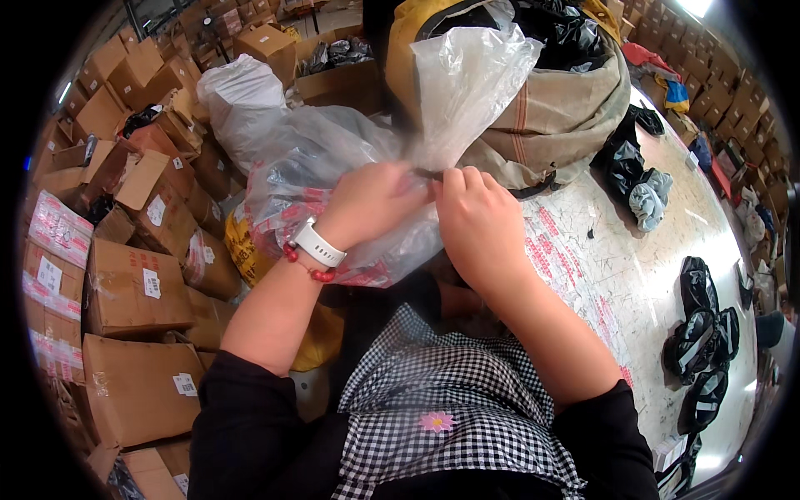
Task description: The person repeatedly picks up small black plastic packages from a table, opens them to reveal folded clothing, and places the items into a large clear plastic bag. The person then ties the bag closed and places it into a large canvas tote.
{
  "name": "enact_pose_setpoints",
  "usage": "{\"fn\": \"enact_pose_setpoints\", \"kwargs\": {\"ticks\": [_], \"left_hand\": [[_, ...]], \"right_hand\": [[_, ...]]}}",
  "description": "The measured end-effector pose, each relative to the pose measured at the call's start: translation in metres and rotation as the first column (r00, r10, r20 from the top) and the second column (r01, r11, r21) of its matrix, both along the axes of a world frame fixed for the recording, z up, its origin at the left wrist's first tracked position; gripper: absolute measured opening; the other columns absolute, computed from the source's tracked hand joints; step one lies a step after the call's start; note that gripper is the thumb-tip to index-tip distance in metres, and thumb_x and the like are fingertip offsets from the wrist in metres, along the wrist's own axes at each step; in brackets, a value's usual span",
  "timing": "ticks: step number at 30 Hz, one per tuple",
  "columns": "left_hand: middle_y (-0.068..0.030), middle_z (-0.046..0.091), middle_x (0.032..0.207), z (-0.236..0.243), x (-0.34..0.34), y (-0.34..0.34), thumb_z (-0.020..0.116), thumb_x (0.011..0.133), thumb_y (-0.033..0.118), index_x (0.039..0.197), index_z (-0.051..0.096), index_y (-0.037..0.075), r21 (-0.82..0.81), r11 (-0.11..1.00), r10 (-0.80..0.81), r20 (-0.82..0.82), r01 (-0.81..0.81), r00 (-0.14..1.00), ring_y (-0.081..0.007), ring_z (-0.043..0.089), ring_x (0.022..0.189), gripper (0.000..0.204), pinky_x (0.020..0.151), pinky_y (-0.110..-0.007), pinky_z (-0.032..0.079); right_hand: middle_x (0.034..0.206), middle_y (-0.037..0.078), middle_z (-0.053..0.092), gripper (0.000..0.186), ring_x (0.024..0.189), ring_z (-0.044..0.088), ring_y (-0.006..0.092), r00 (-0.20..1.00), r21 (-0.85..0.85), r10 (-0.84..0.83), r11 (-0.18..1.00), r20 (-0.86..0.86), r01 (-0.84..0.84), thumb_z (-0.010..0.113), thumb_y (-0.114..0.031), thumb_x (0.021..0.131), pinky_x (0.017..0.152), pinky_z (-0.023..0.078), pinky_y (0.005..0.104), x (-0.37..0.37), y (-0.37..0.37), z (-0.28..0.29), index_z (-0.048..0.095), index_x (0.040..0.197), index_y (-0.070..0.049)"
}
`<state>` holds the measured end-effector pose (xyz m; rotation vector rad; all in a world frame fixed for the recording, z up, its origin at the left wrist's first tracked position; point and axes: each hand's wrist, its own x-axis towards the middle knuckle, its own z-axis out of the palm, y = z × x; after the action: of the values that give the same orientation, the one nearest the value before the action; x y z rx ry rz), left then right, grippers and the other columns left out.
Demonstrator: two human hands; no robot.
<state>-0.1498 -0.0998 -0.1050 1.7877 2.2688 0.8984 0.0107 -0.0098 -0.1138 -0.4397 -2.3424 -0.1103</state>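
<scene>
Hands (481, 208) grip clear bag (471, 87); sack (550, 125) holds black plastic (575, 37).

Blurry fingers (408, 188) on the left hand (375, 202)

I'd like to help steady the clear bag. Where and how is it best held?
Probably take the clear bag by its narrow neck, just above the right hand, from the near side: it bunches there below the flared top, and the big sack stands behind.
</scene>
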Motion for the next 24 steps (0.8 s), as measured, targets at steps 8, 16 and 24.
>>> {"fn": "enact_pose_setpoints", "kwargs": {"ticks": [8,16,24], "left_hand": [[-0.0184,0.069,0.081,0.005,-0.005,-0.01,0.066,0.088,0.048,0.091,0.067,0.005,-0.083,0.993,-0.082,0.001,0.082,0.997,-0.0411,0.066,0.079,0.043,0.07,-0.05,0.05],[-0.0108,0.064,0.067,0.007,-0.005,-0.001,0.067,0.091,0.035,0.106,0.07,0.004,-0.122,0.989,-0.074,0.113,0.087,0.991,-0.0234,0.06,0.06,0.034,0.061,-0.038,0.047],[-0.0147,0.066,0.069,0.016,-0.003,0.005,0.068,0.092,0.03,0.108,0.071,0.0,-0.227,0.974,0.047,0.214,0.003,0.976,-0.0235,0.064,0.063,0.034,0.064,-0.036,0.049]], "right_hand": [[0.071,0.009,0.061,0.022,0.069,0.063,0.0222,0.83,-0.502,0.55,0.745,0.089,-0.44,0.059,-0.013,0.095,0.063,0.048,0.0391,0.017,0.041,0.019,0.056,0.078,0.001],[0.077,-0.001,0.06,0.026,0.068,0.052,0.0061,0.846,-0.879,0.313,0.062,-0.432,-0.473,0.057,-0.021,0.105,0.063,0.043,0.0228,0.015,0.029,-0.019,0.064,0.093,0.001],[0.085,0.012,0.064,0.012,0.073,0.067,0.0268,0.867,-0.345,0.311,0.823,-0.389,-0.45,0.073,-0.002,0.085,0.063,0.055,0.0357,0.013,0.029,0.001,0.065,0.094,-0.002]]}}
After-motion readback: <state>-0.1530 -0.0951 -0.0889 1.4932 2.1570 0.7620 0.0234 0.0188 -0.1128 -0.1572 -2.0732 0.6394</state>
